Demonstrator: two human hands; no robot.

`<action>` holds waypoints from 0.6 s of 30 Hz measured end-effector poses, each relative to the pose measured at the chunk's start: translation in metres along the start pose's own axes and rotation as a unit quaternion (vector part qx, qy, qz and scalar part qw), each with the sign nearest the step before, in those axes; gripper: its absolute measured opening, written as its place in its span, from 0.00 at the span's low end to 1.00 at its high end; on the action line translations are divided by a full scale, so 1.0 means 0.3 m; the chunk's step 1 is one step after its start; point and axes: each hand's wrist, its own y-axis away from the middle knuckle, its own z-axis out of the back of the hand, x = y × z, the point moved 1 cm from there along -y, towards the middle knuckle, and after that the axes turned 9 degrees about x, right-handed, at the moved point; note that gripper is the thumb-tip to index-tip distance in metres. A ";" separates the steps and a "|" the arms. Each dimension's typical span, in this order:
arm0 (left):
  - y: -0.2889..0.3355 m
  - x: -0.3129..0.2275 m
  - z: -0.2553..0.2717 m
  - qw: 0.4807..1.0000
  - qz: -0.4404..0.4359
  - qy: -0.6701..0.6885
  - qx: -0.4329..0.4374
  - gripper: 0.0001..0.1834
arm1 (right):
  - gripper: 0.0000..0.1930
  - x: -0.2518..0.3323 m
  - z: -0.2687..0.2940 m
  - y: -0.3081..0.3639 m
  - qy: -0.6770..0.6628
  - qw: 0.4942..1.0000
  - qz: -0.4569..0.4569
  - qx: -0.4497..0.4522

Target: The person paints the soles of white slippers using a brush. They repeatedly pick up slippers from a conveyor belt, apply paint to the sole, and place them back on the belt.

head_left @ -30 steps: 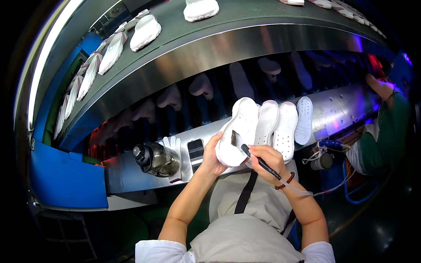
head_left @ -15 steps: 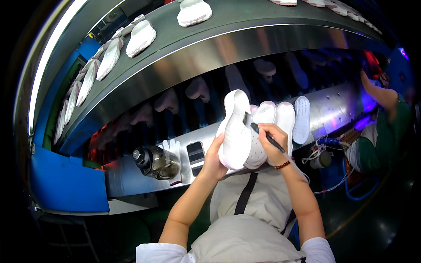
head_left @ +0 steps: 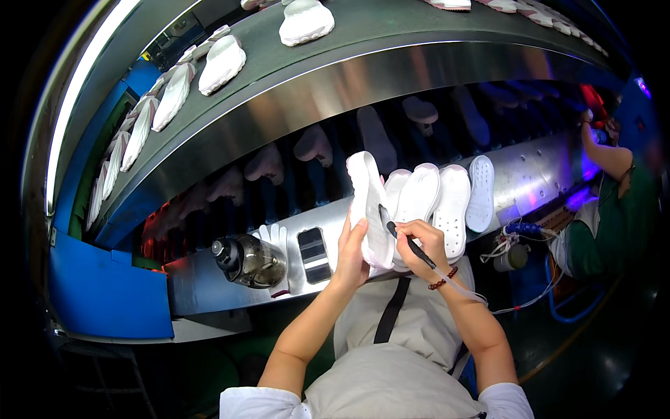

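Observation:
My left hand is closed around the heel end of a white shoe sole. The sole is tilted, its hollow inner side facing right. In a pen-like grip, my right hand holds a black-handled brush with a thin clear tube running from its rear end. The brush's tip reaches the inside of the sole, though exact contact is hard to make out. Just right of the held sole, several more soles lie side by side, among them a white sole, a perforated one and a pale bluish one.
A metal ledge bears a dark bottle, a white glove and a phone. Behind it curves a green conveyor belt carrying shoe soles. Shoe parts hang in the dark gap below. A co-worker's arm shows at far right.
The held sole has turned more edge-on. My right hand and brush have moved slightly left and down along its inside. Soles on the belt have shifted slightly; the co-worker's arm has moved.

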 end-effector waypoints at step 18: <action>0.005 -0.010 0.069 0.998 0.030 0.033 -0.047 0.24 | 0.14 -0.067 0.137 -0.028 -0.546 0.772 -0.285 -0.156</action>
